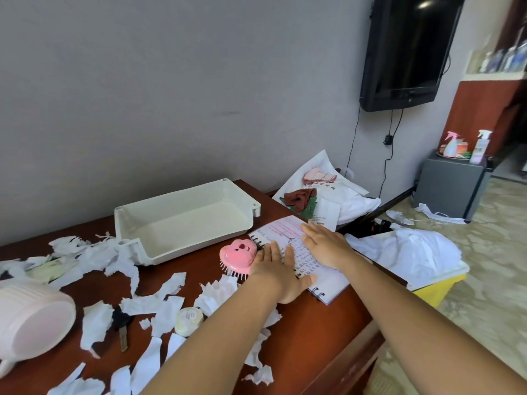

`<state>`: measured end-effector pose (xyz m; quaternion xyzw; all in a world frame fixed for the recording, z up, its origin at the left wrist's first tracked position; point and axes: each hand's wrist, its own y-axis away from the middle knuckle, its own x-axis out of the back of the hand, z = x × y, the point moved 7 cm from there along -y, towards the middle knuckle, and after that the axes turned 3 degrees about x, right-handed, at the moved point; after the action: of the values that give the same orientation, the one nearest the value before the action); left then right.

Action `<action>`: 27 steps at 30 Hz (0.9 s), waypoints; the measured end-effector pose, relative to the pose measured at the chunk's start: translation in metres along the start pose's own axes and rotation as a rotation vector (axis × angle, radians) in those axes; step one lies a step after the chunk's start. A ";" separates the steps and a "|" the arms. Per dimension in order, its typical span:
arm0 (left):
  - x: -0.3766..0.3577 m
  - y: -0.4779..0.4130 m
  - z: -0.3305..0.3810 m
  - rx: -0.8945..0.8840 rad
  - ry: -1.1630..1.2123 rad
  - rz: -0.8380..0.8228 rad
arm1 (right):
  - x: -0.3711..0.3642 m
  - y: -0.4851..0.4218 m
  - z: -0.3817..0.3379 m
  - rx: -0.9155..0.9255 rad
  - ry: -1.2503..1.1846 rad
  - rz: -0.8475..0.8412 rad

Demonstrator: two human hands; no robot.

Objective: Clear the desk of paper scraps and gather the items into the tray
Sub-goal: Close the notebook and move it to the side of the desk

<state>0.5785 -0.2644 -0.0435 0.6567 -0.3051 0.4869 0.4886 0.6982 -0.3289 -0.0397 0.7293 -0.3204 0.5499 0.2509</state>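
An empty cream tray (182,238) sits at the back of the red-brown desk (319,332). To its right an open spiral notebook (328,280) lies at the desk's right edge. My left hand (278,273) rests flat, fingers straight, on the notebook's left page beside a pink brush (238,253). My right hand (325,243) lies flat on the right page. Torn white paper scraps (159,303) are strewn over the desk's left and front. A key (121,326) and a small round tin (188,320) lie among them.
A pale pink cup (31,320) lies on its side at the left edge. A yellow bin lined with a white bag (407,252) stands right of the desk. Bags and cloths (313,195) are piled behind the notebook. A television (405,49) hangs on the wall.
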 end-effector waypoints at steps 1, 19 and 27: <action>-0.001 0.001 0.000 0.002 0.001 0.004 | -0.002 0.000 0.001 -0.005 0.012 -0.025; 0.068 0.108 -0.031 -0.164 -0.056 0.136 | 0.082 0.045 -0.093 0.100 -0.018 -0.065; 0.052 0.199 -0.112 -0.115 -0.113 0.221 | 0.078 0.074 -0.219 0.310 0.041 -0.144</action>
<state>0.3839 -0.2224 0.0795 0.6161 -0.4301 0.4817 0.4509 0.5177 -0.2361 0.0958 0.7691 -0.1735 0.5880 0.1809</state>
